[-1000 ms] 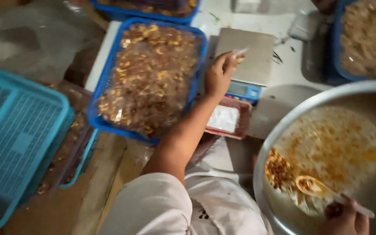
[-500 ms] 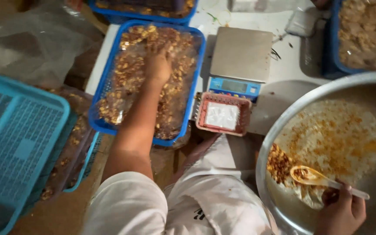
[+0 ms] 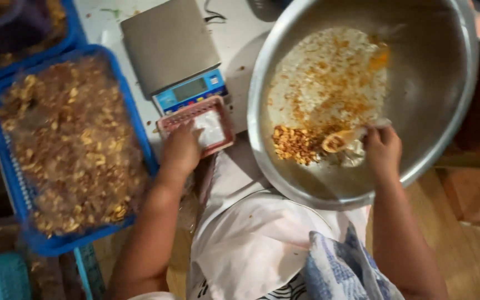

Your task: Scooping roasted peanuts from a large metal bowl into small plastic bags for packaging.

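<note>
Left hand (image 3: 181, 150) has left the blue crate (image 3: 6, 183) — fingers now closed on the small red tray (image 3: 218, 145); right hand (image 3: 383, 151) still grips the spoon (image 3: 340, 140) in the steel bowl (image 3: 434, 83).

Big round steel bowl (image 3: 445, 83) cut off at top edge. Blue plastic crate of brown fried snacks (image 3: 6, 183) cropped left. Left hand (image 3: 181, 150) hides part of small pink tray (image 3: 218, 119). Scale's display (image 3: 190, 89) too blurred to read.

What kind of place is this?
Probably a small food-packing workspace: a digital kitchen scale, a blue plastic crate of fried snack pieces and a large steel mixing bowl sit around the person.
</note>
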